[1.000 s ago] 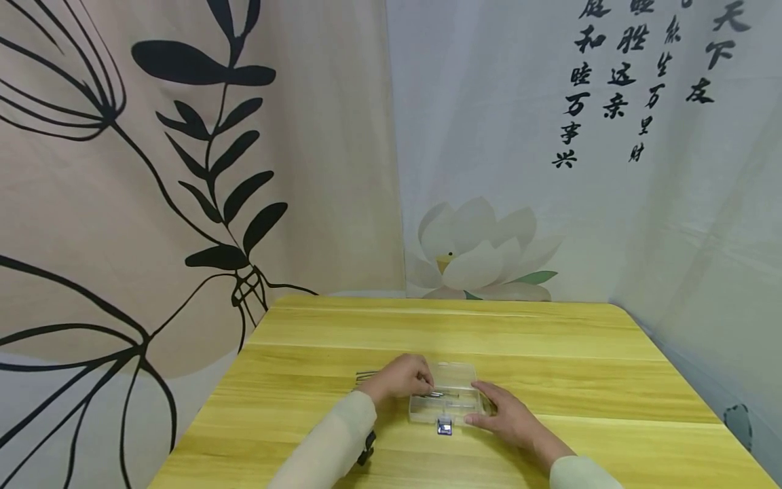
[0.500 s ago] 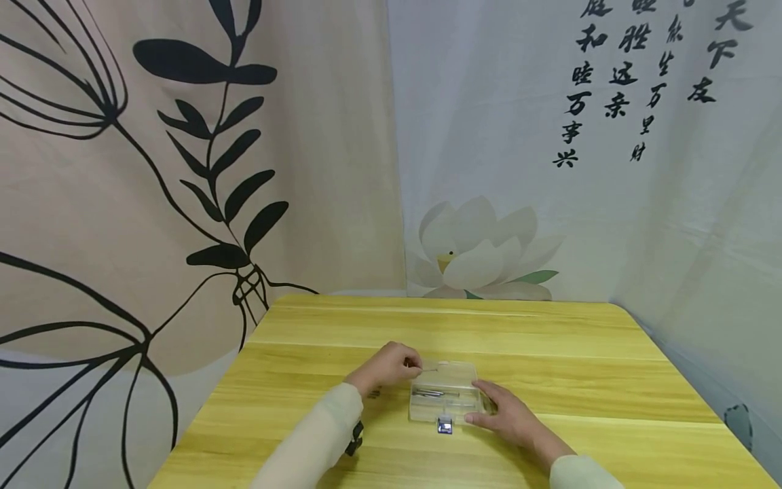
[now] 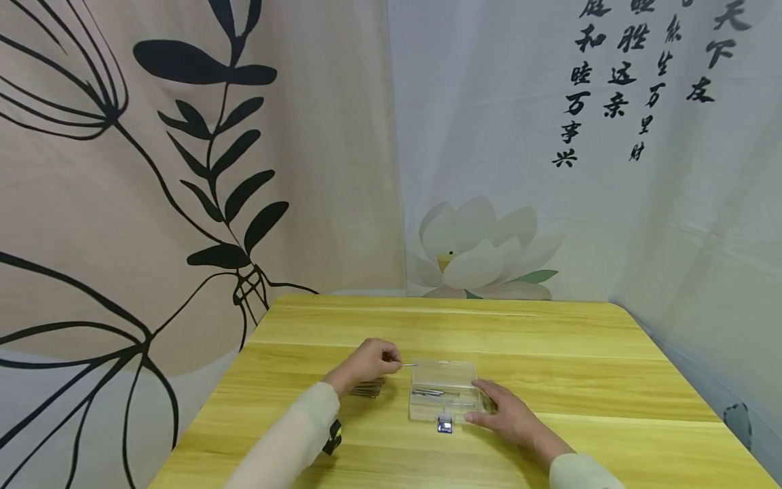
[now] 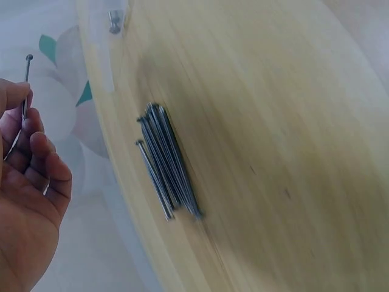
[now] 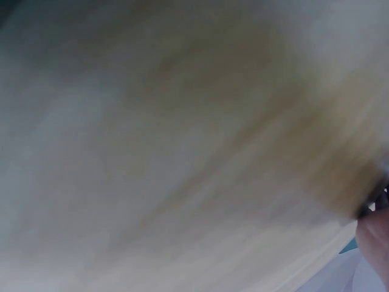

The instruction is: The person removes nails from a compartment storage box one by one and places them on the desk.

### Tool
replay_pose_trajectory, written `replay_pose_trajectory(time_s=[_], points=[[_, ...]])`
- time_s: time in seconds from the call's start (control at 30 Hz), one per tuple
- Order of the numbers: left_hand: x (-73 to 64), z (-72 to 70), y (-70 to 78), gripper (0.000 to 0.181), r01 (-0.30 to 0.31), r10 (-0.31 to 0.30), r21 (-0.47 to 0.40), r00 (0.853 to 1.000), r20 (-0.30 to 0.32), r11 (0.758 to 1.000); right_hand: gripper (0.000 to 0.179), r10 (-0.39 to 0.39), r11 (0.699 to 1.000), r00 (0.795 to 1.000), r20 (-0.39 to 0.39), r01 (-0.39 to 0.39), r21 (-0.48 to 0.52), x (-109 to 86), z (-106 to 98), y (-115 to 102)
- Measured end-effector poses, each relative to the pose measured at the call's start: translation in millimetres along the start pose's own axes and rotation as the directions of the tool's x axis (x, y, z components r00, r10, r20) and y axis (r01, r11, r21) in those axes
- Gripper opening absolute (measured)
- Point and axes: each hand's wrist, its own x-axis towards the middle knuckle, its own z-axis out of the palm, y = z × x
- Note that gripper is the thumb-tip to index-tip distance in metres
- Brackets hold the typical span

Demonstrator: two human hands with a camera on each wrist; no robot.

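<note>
My left hand (image 3: 368,361) is raised over the table, left of a clear plastic box. Between its thumb and fingertips it pinches a nail (image 4: 26,76), head outward. The box (image 3: 421,413) lies with its lid (image 3: 449,375) tipped back, and several nails (image 3: 429,392) rest in its rear compartment. My right hand (image 3: 502,415) grips the box's right side, thumb at the front and fingers farther back. Below the left hand lies a pile of nails (image 4: 167,164) side by side on the wood. The right wrist view is mostly blurred, with a fingertip (image 5: 374,237) at its edge.
A small blue-and-silver piece (image 3: 444,426) sits at the front of the box. The yellow wooden table (image 3: 586,367) runs back to a printed curtain (image 3: 342,170), and the black wrist strap (image 3: 332,438) hangs under the left sleeve.
My left hand has come up out of the box with a nail and moved left, baring the nail pile on the table. The right hand and the box have stayed in place.
</note>
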Motion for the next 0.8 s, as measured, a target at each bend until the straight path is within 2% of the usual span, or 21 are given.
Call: replay_pose_trajectory(time_s=[0.23,0.53,0.8], points=[[-13.1,-12.9,-13.3,0.009,-0.002,0.002,-0.011,1.0,-0.011,1.0,0.082,0.003,1.0,1.0,-0.006,-0.004,-0.006,1.4,0.3,1.0],[-33.6,-25.2,-27.7,0.017,0.036,-0.036,-0.008,0.999,-0.011,0.999,0.082,0.0,1.0,1.0,-0.007,0.0,0.002,2.4,1.1,1.1],[-49.4,-27.7,-42.5,0.012,0.071,-0.071,-0.004,0.997,-0.018,0.997,0.082,0.0,1.0,1.0,-0.008,0.0,0.001,2.1,2.1,0.8]])
